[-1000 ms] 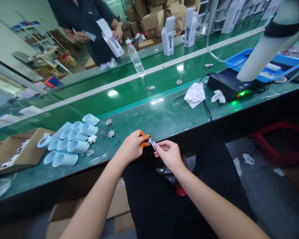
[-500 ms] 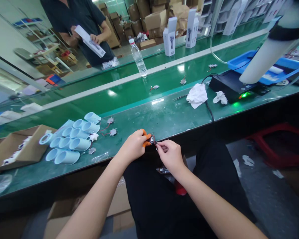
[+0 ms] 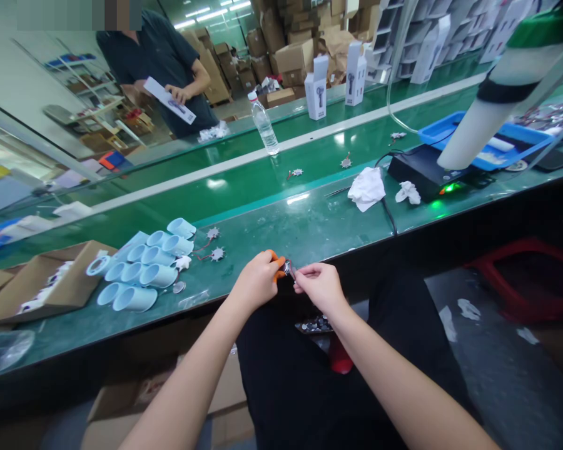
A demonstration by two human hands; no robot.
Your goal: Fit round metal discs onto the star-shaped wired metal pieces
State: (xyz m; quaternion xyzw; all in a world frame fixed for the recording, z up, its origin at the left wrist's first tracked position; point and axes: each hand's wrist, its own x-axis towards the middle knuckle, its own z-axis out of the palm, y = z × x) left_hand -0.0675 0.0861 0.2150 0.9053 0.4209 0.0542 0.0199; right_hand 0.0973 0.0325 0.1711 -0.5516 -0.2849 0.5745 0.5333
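Head view: our left grip (image 3: 258, 281) is closed around orange-handled pliers (image 3: 276, 265), and our right grip (image 3: 319, 287) pinches a small metal part (image 3: 287, 269) just beside them, over our black trousers (image 3: 291, 387) at the near desk (image 3: 281, 231) edge. Pale blue tubes (image 3: 157, 256) lie far left.

Here we have orange-handled pliers (image 3: 275, 257) gripped in the left hand (image 3: 258, 281), their tips right at a small shiny metal part (image 3: 287, 268), pinched tight by the right hand (image 3: 321, 287)!
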